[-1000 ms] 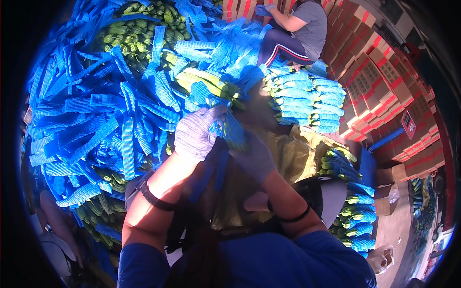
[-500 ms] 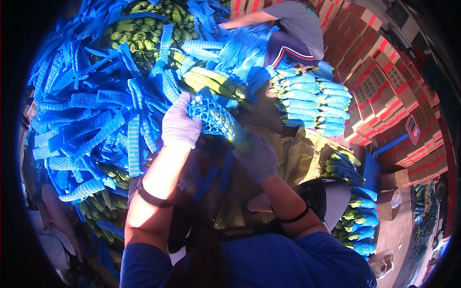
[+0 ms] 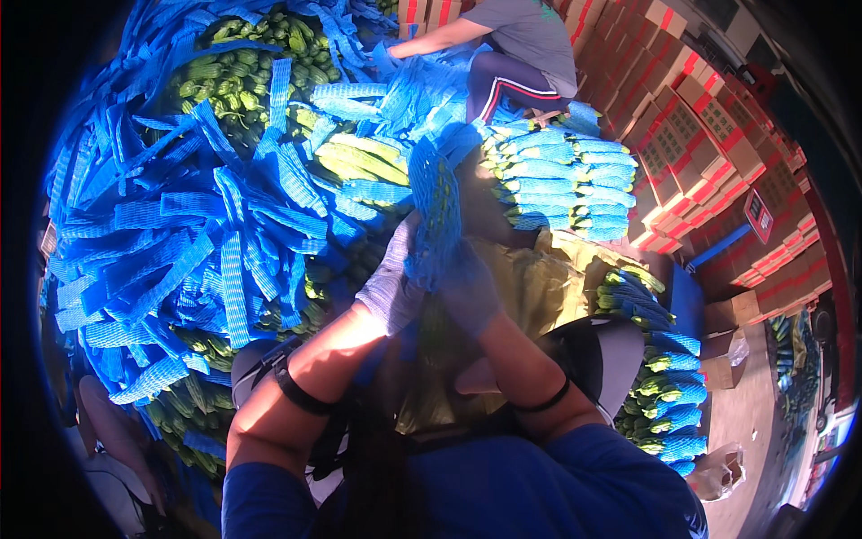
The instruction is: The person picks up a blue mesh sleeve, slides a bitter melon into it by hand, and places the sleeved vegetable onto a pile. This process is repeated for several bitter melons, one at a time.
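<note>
In front of me a long green gourd wrapped in a blue foam net sleeve [image 3: 435,202] stands roughly upright between my hands. My left hand [image 3: 392,286], in a pale glove, is closed round its lower left side. My right hand [image 3: 470,292], gloved too and in shadow, closes on the lower right side; its fingers are blurred. The gourd's own skin shows only faintly through the mesh. Just beyond my left hand lie bare light-green gourds [image 3: 362,160] beside a large heap of loose blue foam net sleeves [image 3: 171,242].
Sleeved gourds lie in rows [image 3: 543,184] ahead right, with more stacked [image 3: 673,404] by my right knee. A pile of bare green gourds [image 3: 251,76] is at the far left. Another person [image 3: 525,49] crouches ahead. Carton stacks [image 3: 691,153] line the right; yellow sheeting [image 3: 530,278] lies before me.
The sleeved gourd has swung from slanting to nearly upright. My left hand has moved right and down, close to my right hand, and the sleeve covers more of the gourd.
</note>
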`<action>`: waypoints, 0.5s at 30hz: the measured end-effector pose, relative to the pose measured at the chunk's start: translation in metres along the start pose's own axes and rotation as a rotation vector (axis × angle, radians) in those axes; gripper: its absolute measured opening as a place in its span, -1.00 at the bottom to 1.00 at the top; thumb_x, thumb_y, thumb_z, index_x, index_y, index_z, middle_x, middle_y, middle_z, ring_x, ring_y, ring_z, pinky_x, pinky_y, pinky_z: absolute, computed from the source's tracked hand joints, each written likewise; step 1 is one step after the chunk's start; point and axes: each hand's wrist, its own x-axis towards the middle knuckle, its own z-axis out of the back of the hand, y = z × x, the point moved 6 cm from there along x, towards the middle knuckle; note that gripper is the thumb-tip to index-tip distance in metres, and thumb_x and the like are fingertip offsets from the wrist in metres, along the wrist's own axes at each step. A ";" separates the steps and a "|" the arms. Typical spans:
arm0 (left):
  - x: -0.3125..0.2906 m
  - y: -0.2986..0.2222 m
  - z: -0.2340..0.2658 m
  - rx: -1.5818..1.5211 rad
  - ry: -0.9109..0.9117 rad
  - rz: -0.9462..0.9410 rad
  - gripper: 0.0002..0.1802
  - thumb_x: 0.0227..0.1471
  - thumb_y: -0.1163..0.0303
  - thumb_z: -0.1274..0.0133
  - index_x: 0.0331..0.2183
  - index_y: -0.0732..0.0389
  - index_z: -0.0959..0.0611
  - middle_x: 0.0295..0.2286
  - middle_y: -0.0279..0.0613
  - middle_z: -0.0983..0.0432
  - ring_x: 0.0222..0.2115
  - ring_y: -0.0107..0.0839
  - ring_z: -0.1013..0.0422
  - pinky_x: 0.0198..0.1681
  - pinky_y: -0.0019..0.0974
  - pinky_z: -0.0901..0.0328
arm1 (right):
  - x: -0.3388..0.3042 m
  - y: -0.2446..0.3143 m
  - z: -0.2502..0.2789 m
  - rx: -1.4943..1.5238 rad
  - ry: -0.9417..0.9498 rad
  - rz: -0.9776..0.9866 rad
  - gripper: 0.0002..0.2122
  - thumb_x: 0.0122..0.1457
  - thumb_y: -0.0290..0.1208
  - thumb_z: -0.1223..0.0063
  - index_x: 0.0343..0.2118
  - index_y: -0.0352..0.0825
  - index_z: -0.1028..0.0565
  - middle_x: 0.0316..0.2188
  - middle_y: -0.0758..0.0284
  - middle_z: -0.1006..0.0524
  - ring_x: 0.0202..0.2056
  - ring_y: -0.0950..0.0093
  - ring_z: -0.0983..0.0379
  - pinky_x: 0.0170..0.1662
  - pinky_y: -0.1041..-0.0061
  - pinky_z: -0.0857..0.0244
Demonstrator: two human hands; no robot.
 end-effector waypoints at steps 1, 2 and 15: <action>-0.002 0.004 0.001 0.003 0.001 -0.002 -0.27 0.18 0.29 -0.01 0.25 0.20 -0.05 0.09 -0.13 -0.25 0.10 -0.27 -0.24 0.19 -0.25 -0.14 | -0.001 -0.003 -0.001 0.095 -0.004 -0.087 -0.75 0.19 -0.41 0.07 -0.11 -0.38 -0.47 -0.21 0.03 -0.50 -0.12 0.08 -0.42 -0.01 0.23 -0.27; -0.008 0.003 0.002 0.016 0.010 -0.063 -0.27 0.16 0.34 -0.03 0.25 0.19 -0.05 0.09 -0.15 -0.25 0.09 -0.29 -0.25 0.17 -0.26 -0.16 | -0.003 -0.007 -0.004 0.190 -0.008 -0.173 -0.76 0.19 -0.42 0.09 -0.12 -0.39 -0.47 -0.21 0.04 -0.51 -0.12 0.08 -0.42 0.00 0.23 -0.25; -0.005 0.013 -0.018 -0.392 -0.024 0.171 -0.43 0.27 0.02 0.26 0.18 0.14 -0.27 0.00 -0.27 -0.37 -0.05 -0.46 -0.38 0.09 -0.34 -0.26 | 0.009 -0.003 0.040 0.107 -0.189 -0.155 -0.70 -0.12 -0.46 -0.21 -0.25 -0.33 -0.52 -0.27 0.16 -0.53 -0.34 0.24 -0.49 -0.22 0.41 -0.37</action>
